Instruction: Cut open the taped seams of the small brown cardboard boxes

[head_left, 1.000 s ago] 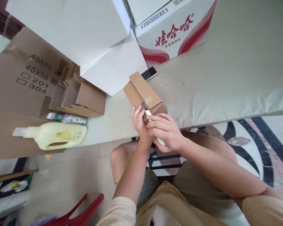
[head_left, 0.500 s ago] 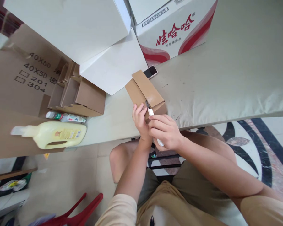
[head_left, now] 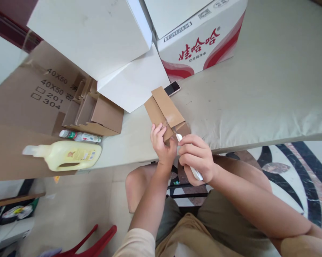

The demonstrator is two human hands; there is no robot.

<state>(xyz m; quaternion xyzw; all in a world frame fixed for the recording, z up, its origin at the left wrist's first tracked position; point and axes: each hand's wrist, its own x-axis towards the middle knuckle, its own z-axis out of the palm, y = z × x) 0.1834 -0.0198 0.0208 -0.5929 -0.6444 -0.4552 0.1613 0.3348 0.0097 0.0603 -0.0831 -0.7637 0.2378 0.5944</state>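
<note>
A small brown cardboard box (head_left: 169, 109) lies on the covered table near its front edge, its two top flaps lying shut. My left hand (head_left: 164, 147) grips the near end of this box, fingers on the top flap and thumb at the end side. In my right hand (head_left: 196, 157) is a white utility knife (head_left: 179, 137), fingers closed round its handle. Its blade tip reaches the near end of the box beside the flap; whether it touches is hard to tell. Behind the box lies a phone (head_left: 172, 88), partly covered by it.
A white carton with red lettering (head_left: 198, 53) stands at the back. White boxes (head_left: 139, 78) and brown cardboard boxes (head_left: 107, 114) fill the left side. A small bottle (head_left: 80, 136) and a yellow jug (head_left: 75, 155) lie at the left front. The table edge (head_left: 257, 143) runs before my knees.
My right hand has drawn the knife toward me and to the right, from the flap seam to the box's near end. My left hand stays on the box. The view has shifted slightly.
</note>
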